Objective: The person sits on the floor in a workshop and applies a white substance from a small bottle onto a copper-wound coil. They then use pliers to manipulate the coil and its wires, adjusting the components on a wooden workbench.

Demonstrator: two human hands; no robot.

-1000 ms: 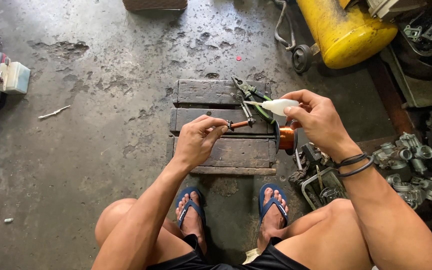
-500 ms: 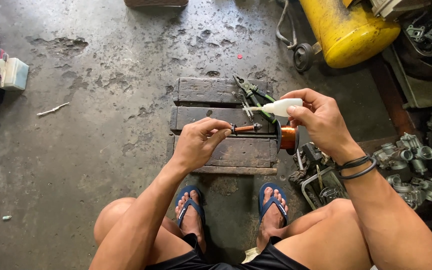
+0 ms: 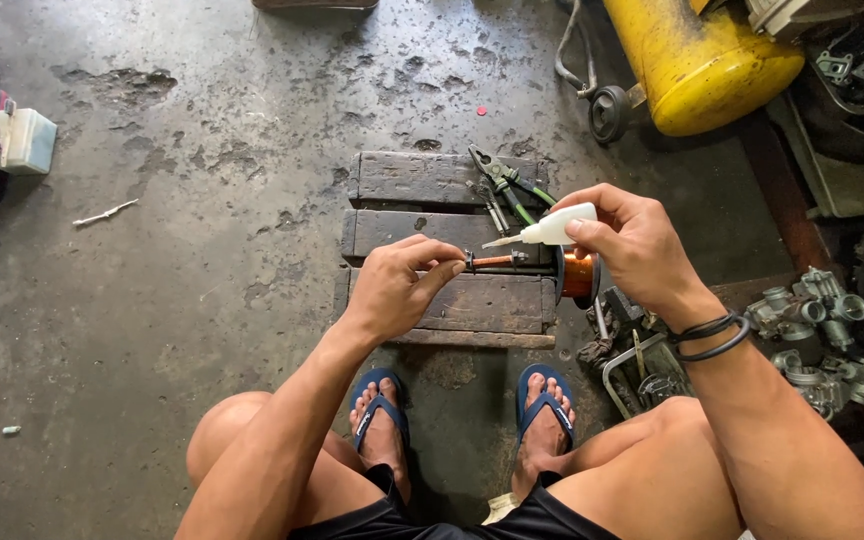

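Observation:
My left hand [image 3: 400, 288] pinches the end of a thin copper-coloured rod-shaped part [image 3: 497, 261] and holds it level over a low wooden pallet [image 3: 432, 180]. My right hand [image 3: 634, 245] grips a small white squeeze bottle [image 3: 552, 229] with its pointed nozzle aimed left and down, just above the rod. A spool of copper wire [image 3: 579, 275] sits right behind the bottle, under my right hand. Green-handled pliers [image 3: 504, 185] lie on the pallet beyond the rod.
A yellow tank with a small wheel [image 3: 697, 65] stands at the upper right. Grey metal engine parts [image 3: 822, 335] crowd the right side by my forearm. A white container [image 3: 22, 140] sits on the stained concrete floor at far left. My sandalled feet [image 3: 462, 425] rest below the pallet.
Both hands have stayed almost in place. The bottle's nozzle has come slightly lower and closer to the rod.

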